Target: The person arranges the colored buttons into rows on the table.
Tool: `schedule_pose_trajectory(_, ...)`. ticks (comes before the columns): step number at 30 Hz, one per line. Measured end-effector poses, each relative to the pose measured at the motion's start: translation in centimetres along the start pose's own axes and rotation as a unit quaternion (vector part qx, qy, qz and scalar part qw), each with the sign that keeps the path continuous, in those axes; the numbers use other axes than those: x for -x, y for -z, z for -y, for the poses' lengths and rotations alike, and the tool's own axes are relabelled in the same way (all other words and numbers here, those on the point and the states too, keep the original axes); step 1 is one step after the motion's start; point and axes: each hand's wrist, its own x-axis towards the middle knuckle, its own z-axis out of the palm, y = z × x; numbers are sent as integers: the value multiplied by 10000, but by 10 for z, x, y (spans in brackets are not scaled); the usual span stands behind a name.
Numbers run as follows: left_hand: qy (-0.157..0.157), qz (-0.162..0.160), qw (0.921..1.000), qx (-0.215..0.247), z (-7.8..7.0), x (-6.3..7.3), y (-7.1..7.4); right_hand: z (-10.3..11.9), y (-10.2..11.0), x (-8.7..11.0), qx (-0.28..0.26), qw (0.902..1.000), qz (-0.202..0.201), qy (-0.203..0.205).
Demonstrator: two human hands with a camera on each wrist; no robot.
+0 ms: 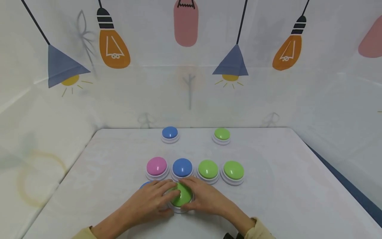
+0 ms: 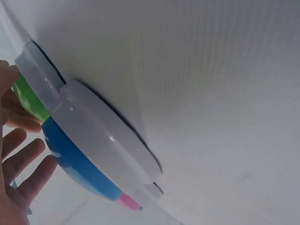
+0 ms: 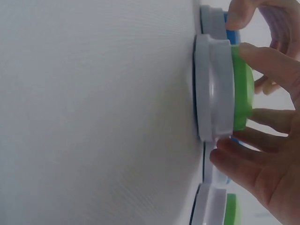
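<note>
A large green push button (image 1: 185, 196) with a white round base sits on the table near me, between both hands. My right hand (image 1: 207, 196) curves round its right side, thumb at the near edge and fingers at the far edge. In the right wrist view that thumb touches the green dome (image 3: 242, 89). My left hand (image 1: 149, 200) lies over a blue button (image 1: 145, 183), mostly hidden, and its fingertips reach to the green button's left side. The left wrist view shows the left fingers (image 2: 35, 180) spread beside the blue dome (image 2: 77, 161).
Behind the hands stand a pink button (image 1: 157, 166), a blue button (image 1: 182, 167) and two green buttons (image 1: 208, 169) in a row. Farther back are another blue button (image 1: 170, 132) and another green button (image 1: 222, 134). A patterned cloth wall (image 1: 191, 96) rises behind the white table (image 1: 277, 186).
</note>
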Motion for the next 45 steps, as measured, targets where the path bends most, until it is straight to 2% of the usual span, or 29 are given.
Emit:
schedule_pose_trajectory(9, 260, -81, 9995, 188, 10, -5, 9, 0, 21, -1, -255, 9994, 64, -238)
schedule_pose_trajectory(16, 718, -100, 9969, 312, 30, -16, 21, -5, 41, -13, -410, 9986, -294, -144)
schedule_pose_trajectory(23, 1162, 115, 9926, 343, 51, -32, 28, -14, 61, -33, -244, 9965, -634, -494)
schedule_pose_trajectory(28, 1274, 117, 9913, 294, 70, -46, 25, -24, 77, -51, -194, 9955, -661, -656)
schedule_pose_trajectory(31, 1443, 177, 9889, 299, 83, -55, 23, -30, 85, -64, -199, 9949, -685, -709)
schedule_pose_trajectory(35, 1774, 425, 9823, 418, 100, -65, 19, -37, 89, -84, -176, 9939, -725, -813)
schedule_pose_trajectory(41, 1996, 624, 9761, 592, 123, -78, 9, -43, 91, -111, -97, 9936, -728, -853)
schedule_pose_trajectory(45, 2356, 846, 9649, 788, 140, -83, 4, -43, 91, -129, 118, 9937, -741, -830)
